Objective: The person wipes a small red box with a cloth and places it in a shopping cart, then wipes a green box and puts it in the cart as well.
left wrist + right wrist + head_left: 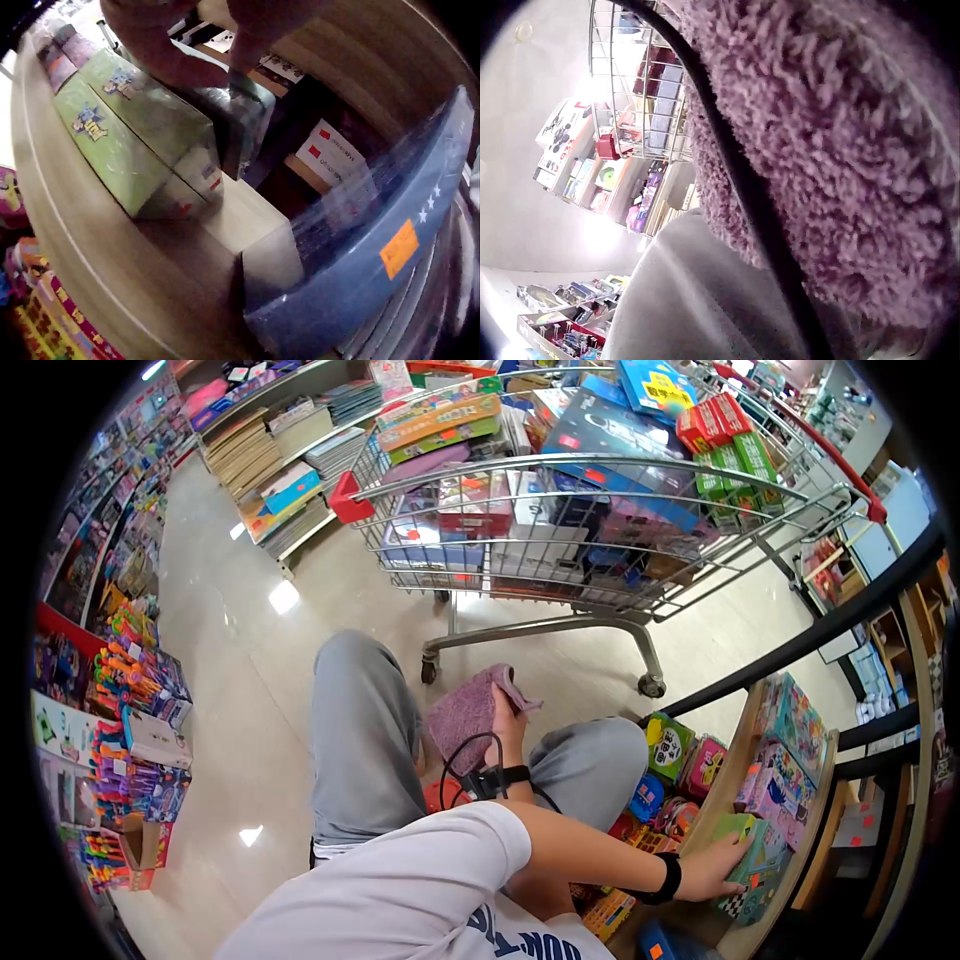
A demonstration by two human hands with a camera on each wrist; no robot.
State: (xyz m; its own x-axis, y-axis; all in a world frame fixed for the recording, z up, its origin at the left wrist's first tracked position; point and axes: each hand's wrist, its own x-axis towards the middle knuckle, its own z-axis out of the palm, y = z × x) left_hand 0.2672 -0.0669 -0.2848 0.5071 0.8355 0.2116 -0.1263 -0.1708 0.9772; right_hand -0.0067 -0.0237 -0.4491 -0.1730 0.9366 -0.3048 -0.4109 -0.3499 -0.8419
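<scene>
My left hand (708,868) reaches across to the shelf at the right. Its thumb and fingers hold the end of a green box (765,872) in clear wrap. In the left wrist view, thumb and finger meet at the corner of this wrapped box (251,124), behind two light green cartoon boxes (124,154). My right hand (508,728) grips a fluffy purple cloth (465,720) between my knees; the cloth (817,150) fills much of the right wrist view, which hides the fingers. A black cable hangs by that wrist.
A metal shopping cart (560,585) piled with boxed goods stands ahead. A blue box (360,270) with an orange sticker leans on the shelf board (187,262). Colourful toys (665,800) lie below the shelf, and toy racks (140,760) line the left side.
</scene>
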